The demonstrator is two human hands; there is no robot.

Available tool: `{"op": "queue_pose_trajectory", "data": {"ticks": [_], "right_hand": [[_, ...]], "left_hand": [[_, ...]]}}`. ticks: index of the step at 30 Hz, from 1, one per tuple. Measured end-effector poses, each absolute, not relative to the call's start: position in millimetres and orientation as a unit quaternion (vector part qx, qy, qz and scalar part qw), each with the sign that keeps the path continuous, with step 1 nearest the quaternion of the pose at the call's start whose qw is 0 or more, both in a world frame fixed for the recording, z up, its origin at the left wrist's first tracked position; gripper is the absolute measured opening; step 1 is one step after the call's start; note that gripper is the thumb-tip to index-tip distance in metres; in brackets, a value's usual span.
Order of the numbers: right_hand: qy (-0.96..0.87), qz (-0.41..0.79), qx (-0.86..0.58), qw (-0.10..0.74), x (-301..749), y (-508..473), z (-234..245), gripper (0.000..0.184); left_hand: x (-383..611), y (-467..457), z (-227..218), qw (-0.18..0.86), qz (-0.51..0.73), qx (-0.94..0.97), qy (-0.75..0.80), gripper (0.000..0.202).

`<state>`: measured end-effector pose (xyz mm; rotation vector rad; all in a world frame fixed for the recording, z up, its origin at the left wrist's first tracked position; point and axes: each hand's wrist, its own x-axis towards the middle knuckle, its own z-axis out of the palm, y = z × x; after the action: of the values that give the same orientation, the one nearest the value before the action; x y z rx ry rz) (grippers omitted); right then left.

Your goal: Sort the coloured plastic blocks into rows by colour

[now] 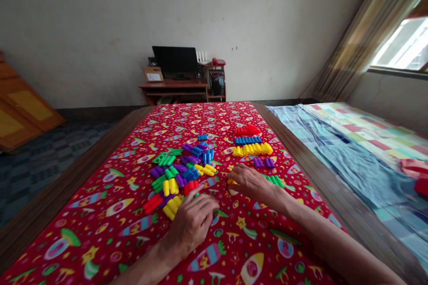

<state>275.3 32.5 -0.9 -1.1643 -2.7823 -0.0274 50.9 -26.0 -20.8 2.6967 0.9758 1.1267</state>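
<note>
My left hand rests palm down at the near right edge of a mixed pile of plastic tube-shaped blocks. Its fingers are curled, and what lies under them is hidden. Just beyond its knuckles are a red block and a bit of green, with a yellow block to its left. To the right of the pile, my right hand is closed on a yellow block, mostly covered by the fingers. Past that hand, blocks stand sorted in rows: red, blue, yellow, purple and green.
A red patterned cloth covers the wooden-edged table. A bed with checked covers adjoins on the right. Against the far wall stands a desk with a monitor. An orange cabinet is at left.
</note>
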Motion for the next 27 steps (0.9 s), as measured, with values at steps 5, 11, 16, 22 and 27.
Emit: {"op": "queue_pose_trajectory", "data": {"ticks": [5,11,16,22,27], "right_hand": [[-0.894,0.005,-0.448,0.011,273,27,14,0.026],[-0.901,-0.011,-0.434,-0.006,276,25,21,0.029],[-0.935,-0.043,-0.348,0.048,282,22,19,0.023],[-0.938,0.020,-0.344,0.038,276,23,15,0.014],[-0.919,0.052,-0.384,0.072,278,28,20,0.021]], "left_hand": [[50,-25,-23,0.036,0.360,0.876,0.319,0.023],[50,-26,-25,0.053,0.355,0.875,0.324,0.025],[50,-26,-24,0.056,0.346,0.878,0.327,0.024],[52,-26,-22,0.042,0.356,0.879,0.314,0.024],[51,-26,-23,0.041,0.353,0.880,0.314,0.024]]}}
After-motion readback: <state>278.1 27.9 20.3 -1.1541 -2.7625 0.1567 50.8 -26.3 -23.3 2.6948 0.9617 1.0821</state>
